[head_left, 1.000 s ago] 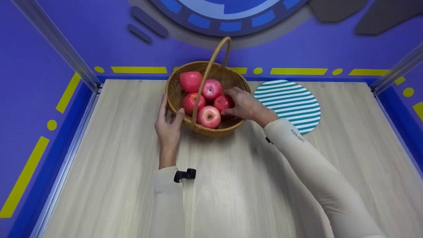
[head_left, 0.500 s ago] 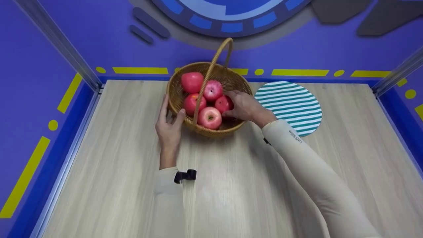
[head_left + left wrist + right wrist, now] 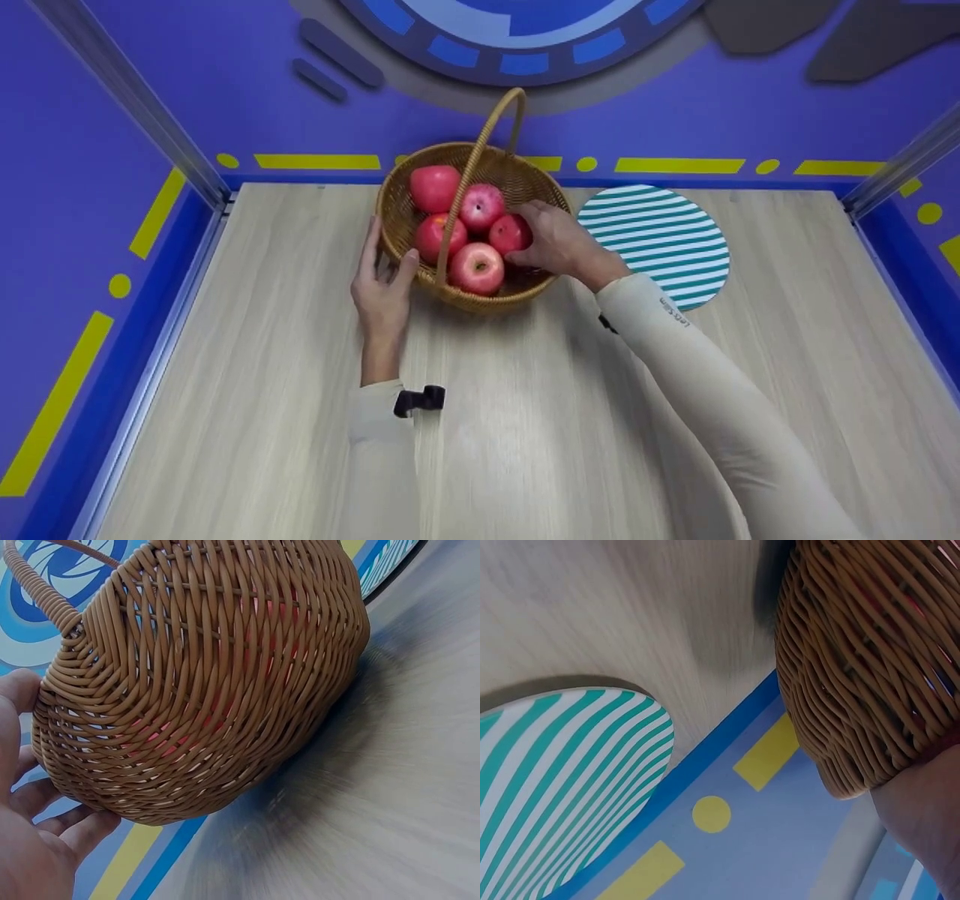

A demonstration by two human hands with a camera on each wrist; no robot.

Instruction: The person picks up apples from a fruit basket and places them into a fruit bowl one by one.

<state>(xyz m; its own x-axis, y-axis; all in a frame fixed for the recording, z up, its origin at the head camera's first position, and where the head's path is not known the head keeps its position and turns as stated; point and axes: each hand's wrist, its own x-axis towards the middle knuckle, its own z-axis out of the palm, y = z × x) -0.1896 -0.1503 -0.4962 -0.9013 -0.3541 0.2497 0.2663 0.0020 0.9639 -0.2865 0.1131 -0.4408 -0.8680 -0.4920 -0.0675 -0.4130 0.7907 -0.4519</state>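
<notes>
A brown wicker basket (image 3: 487, 302) with an arched handle stands at the back of the table and holds several red apples. My left hand (image 3: 382, 296) holds its left side, thumb at the rim and fingers along the outer wall. The left wrist view shows that hand (image 3: 37, 817) against the weave (image 3: 210, 690). Reaching over the right rim, my right hand (image 3: 559, 238) has its fingers and thumb around a small red apple (image 3: 510, 234) inside the basket. Beside that apple lies a paler one (image 3: 477, 268). The right fingertips are hidden in the right wrist view.
A round mat (image 3: 656, 244) with green and white stripes lies right of the basket, partly behind the right forearm. Blue-purple panels (image 3: 150, 90) with yellow marks border the wooden table (image 3: 510, 420) at the back and sides.
</notes>
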